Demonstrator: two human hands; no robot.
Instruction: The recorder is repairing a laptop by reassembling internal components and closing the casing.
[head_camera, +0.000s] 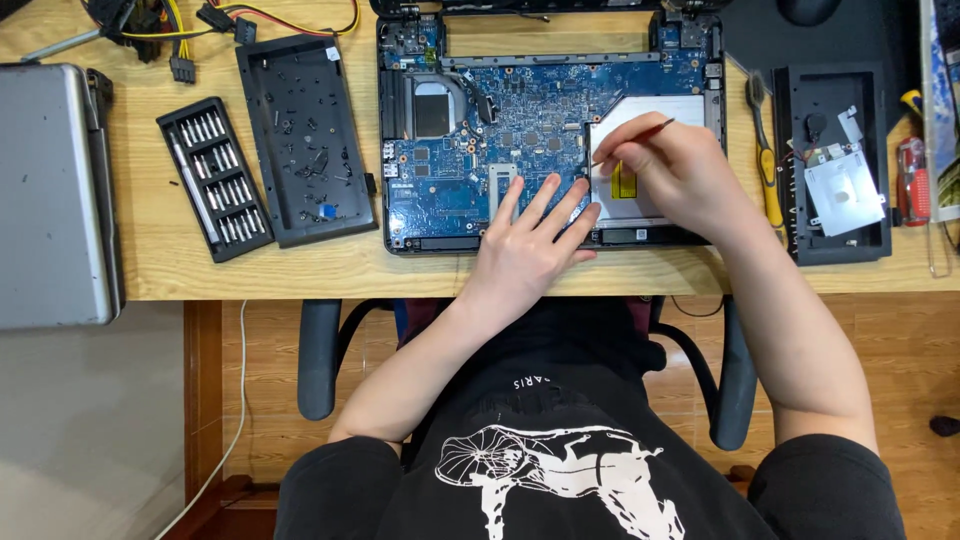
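Note:
An opened laptop base (545, 130) lies on the wooden desk (330, 265), its blue circuit board (500, 130) exposed. A silver optical drive (655, 110) sits in its right side. My left hand (535, 240) rests flat on the board's lower edge, fingers spread, holding nothing. My right hand (675, 165) is over the optical drive and pinches a thin tool (640, 135), whose tip points at the seam between board and drive.
A black case of screwdriver bits (215, 180) and a black cover panel (305, 140) holding loose screws lie left of the laptop. A closed grey laptop (50, 195) is far left. Right: a yellow-handled tool (768, 170) and a black tray (835, 165) with a metal bracket.

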